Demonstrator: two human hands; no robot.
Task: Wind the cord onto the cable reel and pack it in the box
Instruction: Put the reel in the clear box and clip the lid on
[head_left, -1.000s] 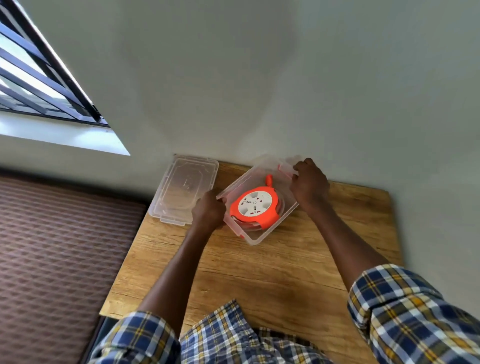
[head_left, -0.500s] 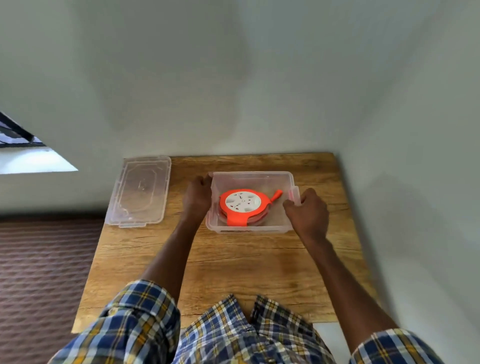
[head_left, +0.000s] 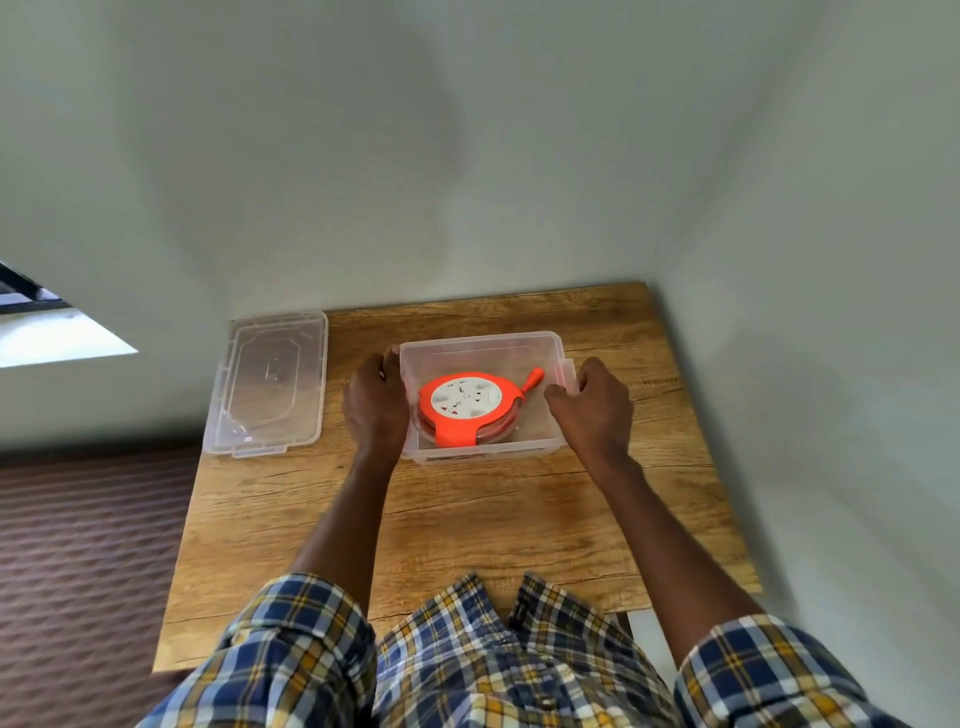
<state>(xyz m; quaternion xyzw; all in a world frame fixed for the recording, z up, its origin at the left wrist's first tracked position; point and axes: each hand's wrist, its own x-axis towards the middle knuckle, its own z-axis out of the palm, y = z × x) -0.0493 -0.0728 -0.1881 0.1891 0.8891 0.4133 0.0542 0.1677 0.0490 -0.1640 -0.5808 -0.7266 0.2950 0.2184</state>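
An orange cable reel (head_left: 467, 408) with a white socket face lies flat inside a clear plastic box (head_left: 483, 345) on the wooden table (head_left: 467, 519). The cord is wound on the reel, and an orange handle sticks out toward the box's right end. My left hand (head_left: 375, 405) grips the box's left end. My right hand (head_left: 592, 402) holds the right end at its pink latch. The box stands square to the table edge, without its lid.
The clear lid (head_left: 270, 384) lies flat at the table's far left corner, partly over the edge. Walls close the table in behind and on the right. A brown patterned floor (head_left: 78, 571) lies to the left, a window (head_left: 31, 312) above it.
The box was turned from a diagonal to square with the table. Both hands stayed on its ends. The head view swung right, so less window shows.
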